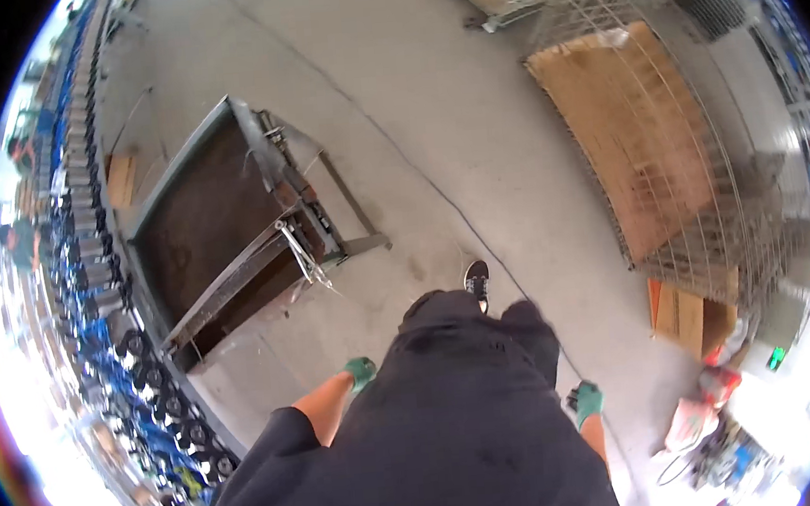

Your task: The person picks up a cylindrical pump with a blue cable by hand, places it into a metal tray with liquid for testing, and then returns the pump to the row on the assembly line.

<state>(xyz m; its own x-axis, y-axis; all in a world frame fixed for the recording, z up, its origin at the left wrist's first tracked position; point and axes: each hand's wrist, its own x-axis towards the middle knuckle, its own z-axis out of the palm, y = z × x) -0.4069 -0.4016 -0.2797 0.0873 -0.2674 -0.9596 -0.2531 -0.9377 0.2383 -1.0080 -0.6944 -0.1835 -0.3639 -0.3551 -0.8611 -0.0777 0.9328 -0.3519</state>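
Gloves, green, on both hands, one each side of a dark-clothed body. Left hand (361,372) hangs just on the near side of the metal cart (201,198), apart from it; finger state hidden by the angle, cannot tell if open or closed. Right hand (586,400) hangs well to the right of the cart and nearer; fingers look bent, but cannot tell how far they close. Black shoe (477,282) with pale edging on the floor (404,243), right of the cart's near corner. Cart itself ahead and left of the body: grey frame, brown bed, silver lever-like fitting (298,250) on its near right part. Dark line (438,193) runs along the floor, right of the cart. Open cardboard box (681,317) well to the cart's right, red-and-white bags (692,421) on the near side of that box. Wire cage (721,152) also well right of the cart, brown board (634,140) seen through its mesh. Long row of equipment (89,221), blue and black parts, along the cart's left. Blurred person (22,245) left of the cart, past that row.
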